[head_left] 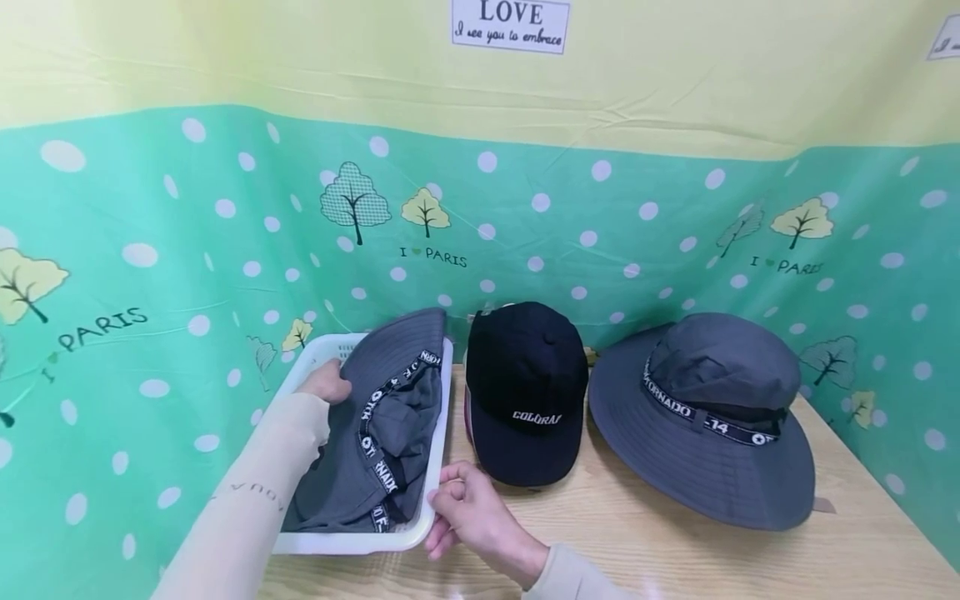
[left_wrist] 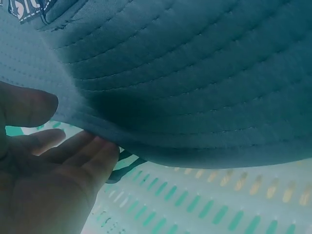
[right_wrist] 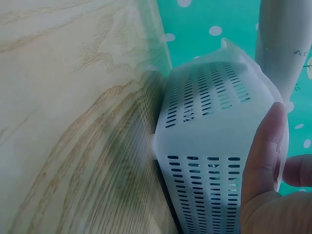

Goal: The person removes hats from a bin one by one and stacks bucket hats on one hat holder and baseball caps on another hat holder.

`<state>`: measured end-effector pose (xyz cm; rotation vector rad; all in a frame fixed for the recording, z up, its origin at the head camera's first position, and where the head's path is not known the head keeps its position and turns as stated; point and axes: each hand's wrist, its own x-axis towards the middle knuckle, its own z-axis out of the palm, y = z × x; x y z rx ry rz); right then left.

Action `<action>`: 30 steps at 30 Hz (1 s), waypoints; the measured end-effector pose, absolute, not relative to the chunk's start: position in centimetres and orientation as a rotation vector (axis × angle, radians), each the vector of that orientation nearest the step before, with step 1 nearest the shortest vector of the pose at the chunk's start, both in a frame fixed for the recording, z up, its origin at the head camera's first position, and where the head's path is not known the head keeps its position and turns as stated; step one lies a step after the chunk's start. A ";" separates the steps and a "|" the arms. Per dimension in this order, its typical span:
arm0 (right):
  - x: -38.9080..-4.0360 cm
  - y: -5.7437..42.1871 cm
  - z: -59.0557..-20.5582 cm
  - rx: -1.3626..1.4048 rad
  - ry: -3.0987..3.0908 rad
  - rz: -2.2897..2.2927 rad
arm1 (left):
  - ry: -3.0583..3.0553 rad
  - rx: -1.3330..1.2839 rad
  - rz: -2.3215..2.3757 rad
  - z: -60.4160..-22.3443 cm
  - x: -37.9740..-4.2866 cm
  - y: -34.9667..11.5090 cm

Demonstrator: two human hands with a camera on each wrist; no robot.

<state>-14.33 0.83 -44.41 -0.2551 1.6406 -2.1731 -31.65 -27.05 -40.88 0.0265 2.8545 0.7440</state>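
A white plastic basket [head_left: 352,546] stands at the left of the table with a dark grey bucket hat [head_left: 352,454] lying tilted in it, its lettered band showing. My left hand [head_left: 326,382] reaches over the basket's far left side. In the left wrist view, its extended fingers [left_wrist: 97,156] touch the brim [left_wrist: 195,107] at its lower edge, and the thumb stands apart from them. My right hand [head_left: 480,517] grips the basket's near right rim between thumb and fingers. Slotted walls of the basket fill the middle of the right wrist view.
Right of the basket sits a black cap [head_left: 528,392] with white lettering, close to the basket wall. Farther right lies another grey wide-brimmed hat [head_left: 720,408]. A green and yellow patterned curtain [head_left: 525,225] hangs behind the wooden table [head_left: 675,558].
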 end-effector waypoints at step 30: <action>-14.2 0.5 -44.4 -0.258 1.643 -2.213 | 2.836 -0.012 0.866 -42.0 -33.1 -27.1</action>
